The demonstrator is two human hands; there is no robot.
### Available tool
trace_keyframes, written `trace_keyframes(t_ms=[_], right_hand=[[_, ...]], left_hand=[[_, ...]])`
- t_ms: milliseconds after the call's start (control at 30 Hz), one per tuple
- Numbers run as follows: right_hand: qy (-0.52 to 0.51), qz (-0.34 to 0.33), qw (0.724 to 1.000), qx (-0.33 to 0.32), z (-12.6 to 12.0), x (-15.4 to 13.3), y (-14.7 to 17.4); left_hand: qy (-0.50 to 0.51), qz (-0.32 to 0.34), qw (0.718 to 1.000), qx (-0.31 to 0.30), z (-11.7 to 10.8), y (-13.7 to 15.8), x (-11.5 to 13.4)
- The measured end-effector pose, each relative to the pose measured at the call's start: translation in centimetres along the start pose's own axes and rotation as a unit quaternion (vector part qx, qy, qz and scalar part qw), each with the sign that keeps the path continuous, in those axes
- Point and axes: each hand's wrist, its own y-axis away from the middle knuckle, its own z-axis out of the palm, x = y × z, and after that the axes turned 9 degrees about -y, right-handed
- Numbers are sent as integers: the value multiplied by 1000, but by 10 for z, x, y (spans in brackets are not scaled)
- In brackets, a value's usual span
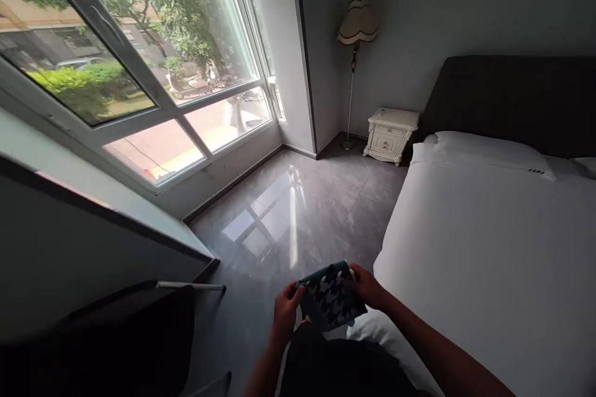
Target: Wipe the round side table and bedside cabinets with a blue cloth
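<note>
Above my lap I hold a flat, roughly rectangular item (331, 299) with a black-and-white houndstooth pattern and a teal band along its top edge. Whether it is a pouch, a notebook or folded cloth cannot be made out in the dim light. My left hand (285, 312) is closed on its left side, with the thumb over the front. On the opposite side, my right hand (366, 286) grips the right edge, its fingers partly in shadow. My dark-clothed legs (344, 366) lie just below the item.
A bed with white bedding (484, 248) and a dark headboard (516, 99) stands on my right. Farther off are a white nightstand (388, 130) and a floor lamp (357, 28). A dark chair (135, 335) is at the lower left, below a large window (172, 108). Glossy grey tiles (321, 198) cover the floor.
</note>
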Motion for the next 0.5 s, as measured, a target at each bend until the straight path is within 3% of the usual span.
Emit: trace_keyframes(t_ms=[100, 267, 400, 500], right_hand=[[-71, 24, 995, 59, -4, -21, -63], [-107, 29, 981, 160, -11, -72, -151], [-123, 27, 954, 270, -38, -85, -208], [-177, 11, 911, 372, -73, -76, -258]], left_hand=[[30, 12, 999, -43, 1, -93, 38], [93, -16, 985, -146, 13, -232, 108], [97, -2, 974, -203, 45, -329, 145], [71, 13, 963, -258, 80, -398, 156]])
